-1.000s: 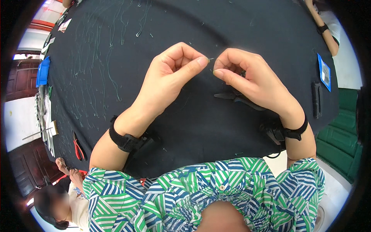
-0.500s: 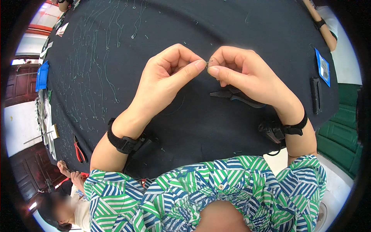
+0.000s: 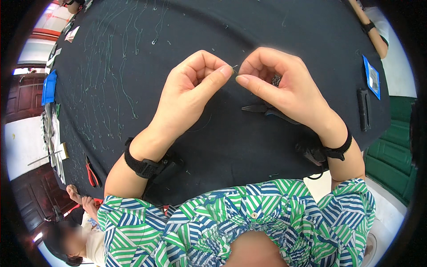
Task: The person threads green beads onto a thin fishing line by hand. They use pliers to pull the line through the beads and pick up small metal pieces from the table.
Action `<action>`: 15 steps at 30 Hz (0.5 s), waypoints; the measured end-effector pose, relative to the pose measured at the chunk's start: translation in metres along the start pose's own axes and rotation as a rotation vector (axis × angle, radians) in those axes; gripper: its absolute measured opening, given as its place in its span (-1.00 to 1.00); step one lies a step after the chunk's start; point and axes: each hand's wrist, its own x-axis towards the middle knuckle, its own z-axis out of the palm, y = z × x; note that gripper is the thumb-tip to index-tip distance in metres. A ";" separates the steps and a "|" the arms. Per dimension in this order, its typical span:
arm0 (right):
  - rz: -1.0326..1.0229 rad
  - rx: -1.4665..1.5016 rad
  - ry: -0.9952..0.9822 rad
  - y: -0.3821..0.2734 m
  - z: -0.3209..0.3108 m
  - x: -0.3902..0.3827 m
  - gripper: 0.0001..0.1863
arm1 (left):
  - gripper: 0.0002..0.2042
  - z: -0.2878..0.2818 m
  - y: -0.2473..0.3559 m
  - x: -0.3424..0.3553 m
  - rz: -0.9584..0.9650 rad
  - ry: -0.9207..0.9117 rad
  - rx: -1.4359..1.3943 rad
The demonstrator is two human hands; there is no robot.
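Over the black cloth (image 3: 209, 151), my left hand (image 3: 189, 91) pinches a tiny thin piece (image 3: 235, 66) between thumb and forefinger; it looks like fine wire or line, too small to name. Close by on the right, my right hand (image 3: 293, 86) is curled, its thumb and forefinger tips slightly apart beside that piece. Within its palm shows a clump of small dark metal pieces (image 3: 276, 80), partly covered by the fingers. Below the right hand lie pliers (image 3: 254, 108) with dark jaws and blue handles, their handle ends hidden behind my wrist.
Many knotted green lines (image 3: 124, 58) spread across the cloth at left. Red-handled pliers (image 3: 91, 173) lie at the left edge. A blue packet (image 3: 372, 78) and a black bar-shaped object (image 3: 364, 109) sit at right. Another person's forearm (image 3: 376, 38) rests at the far right; someone else (image 3: 82, 236) sits lower left.
My right hand's fingertips have come away from the piece and opened a little, so the metal clump in the palm now shows. My left hand has shifted slightly left, still pinching.
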 end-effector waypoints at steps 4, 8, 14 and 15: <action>-0.079 -0.076 0.072 -0.002 0.001 0.000 -0.83 | -0.87 0.002 0.000 -0.002 -0.016 0.001 -0.008; -0.116 -0.125 0.107 -0.005 -0.003 -0.001 -0.87 | -0.87 0.003 0.000 -0.002 -0.016 -0.008 -0.037; -0.356 -0.303 0.114 -0.006 -0.010 0.002 -0.93 | -0.86 0.003 0.003 -0.002 -0.058 -0.032 -0.028; -0.404 -0.301 0.120 -0.003 -0.007 0.003 -0.93 | -0.85 0.004 0.003 -0.002 -0.077 -0.048 -0.047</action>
